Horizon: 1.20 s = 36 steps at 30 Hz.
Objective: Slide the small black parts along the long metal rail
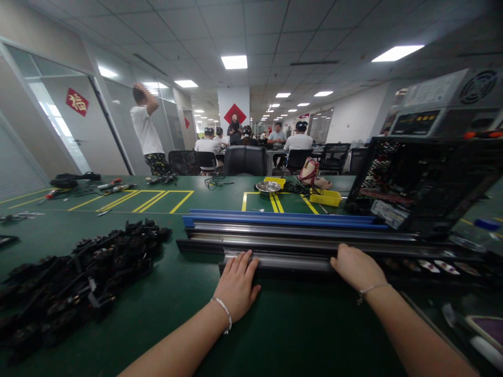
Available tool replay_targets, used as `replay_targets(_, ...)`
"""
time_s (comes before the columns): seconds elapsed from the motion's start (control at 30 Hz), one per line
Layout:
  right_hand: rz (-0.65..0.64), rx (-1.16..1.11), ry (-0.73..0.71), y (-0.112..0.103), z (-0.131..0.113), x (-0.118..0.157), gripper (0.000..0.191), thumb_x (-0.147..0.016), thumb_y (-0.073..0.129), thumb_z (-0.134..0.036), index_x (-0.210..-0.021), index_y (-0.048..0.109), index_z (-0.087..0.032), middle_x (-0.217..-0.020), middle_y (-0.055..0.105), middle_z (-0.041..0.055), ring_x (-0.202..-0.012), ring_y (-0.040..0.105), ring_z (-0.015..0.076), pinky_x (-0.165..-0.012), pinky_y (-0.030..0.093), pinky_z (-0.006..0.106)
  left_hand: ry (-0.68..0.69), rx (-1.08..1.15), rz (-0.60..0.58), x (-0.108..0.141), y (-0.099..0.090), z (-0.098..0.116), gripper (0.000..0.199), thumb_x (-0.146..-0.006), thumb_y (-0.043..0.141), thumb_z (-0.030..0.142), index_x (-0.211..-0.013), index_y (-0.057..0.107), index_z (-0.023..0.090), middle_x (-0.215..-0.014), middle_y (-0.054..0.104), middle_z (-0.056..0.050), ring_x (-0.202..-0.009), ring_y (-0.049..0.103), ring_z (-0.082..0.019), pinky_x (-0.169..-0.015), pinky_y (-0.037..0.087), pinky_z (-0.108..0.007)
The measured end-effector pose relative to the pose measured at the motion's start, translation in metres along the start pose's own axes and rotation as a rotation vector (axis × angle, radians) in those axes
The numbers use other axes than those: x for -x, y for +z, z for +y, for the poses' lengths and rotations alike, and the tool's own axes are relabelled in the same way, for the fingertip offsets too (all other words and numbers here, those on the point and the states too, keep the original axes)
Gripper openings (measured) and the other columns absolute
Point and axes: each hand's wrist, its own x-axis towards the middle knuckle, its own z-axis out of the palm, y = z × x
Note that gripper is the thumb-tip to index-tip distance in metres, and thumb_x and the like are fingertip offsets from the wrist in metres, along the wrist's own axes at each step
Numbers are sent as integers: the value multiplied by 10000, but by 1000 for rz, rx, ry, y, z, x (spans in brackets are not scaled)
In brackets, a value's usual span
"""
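Observation:
Long metal rails lie side by side on the green table, the nearest a black rail (291, 262) with a grooved, shiny face. Flat across its left part rests my left hand (238, 285), fingers stretched out and thumb apart. My right hand (359, 268) is curled closed over the same rail further right; its fingertips are hidden. Behind these run a longer black rail (251, 243), a shiny dark rail (298, 229) and a blue rail (283, 219).
At left lies a heap of black parts (98, 267). An open computer case (420, 183) stands at right, with power supply units (444, 99) above. Further back are a metal bowl (268, 187), a yellow tray (326, 197) and loose tools (113, 185). Other people are beyond the table.

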Motion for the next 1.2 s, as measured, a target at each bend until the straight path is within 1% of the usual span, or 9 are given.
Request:
replay_targets(0.33,23,-9,-10,2,-4,2,241,-817,438,-250,-897,547,-51,-847,645,201,-796,641,266,-656,429,317,2,6,-6,0,-1,1,553,-816,500,408,-1316,359,216,-1420,342,-102,-1298,290,-265,-1050,260,-459)
replay_targets(0.67,-2,-23,-17,-4,-8,6,207,-810,437,-237,-882,544,-74,-846,646,174,-820,635,240,-666,421,293,0,9,-8,0,-1,0,542,-825,485,401,-1318,357,215,-1421,340,-98,-1300,286,-262,-1058,247,-447)
replay_targets(0.93,-19,-70,-51,-4,-13,6,192,-777,479,-244,-873,540,-89,-850,646,159,-837,628,252,-681,421,298,-9,12,-22,-1,-3,1,550,-822,488,402,-1321,355,214,-1423,339,-98,-1301,285,-263,-1058,247,-443)
replay_targets(1.1,-23,-90,-65,-3,-14,6,208,-769,488,-256,-891,548,-99,-864,652,157,-849,627,257,-696,424,309,-8,5,-19,-1,-2,1,552,-817,500,398,-1317,358,215,-1420,342,-101,-1296,293,-262,-1056,249,-447)
replay_targets(1.2,-18,-116,-92,-3,-14,6,250,-762,494,-277,-924,557,-99,-888,654,163,-872,623,264,-715,426,318,-1,1,-14,0,-1,1,554,-813,505,397,-1315,360,213,-1421,340,-100,-1294,294,-263,-1057,247,-445)
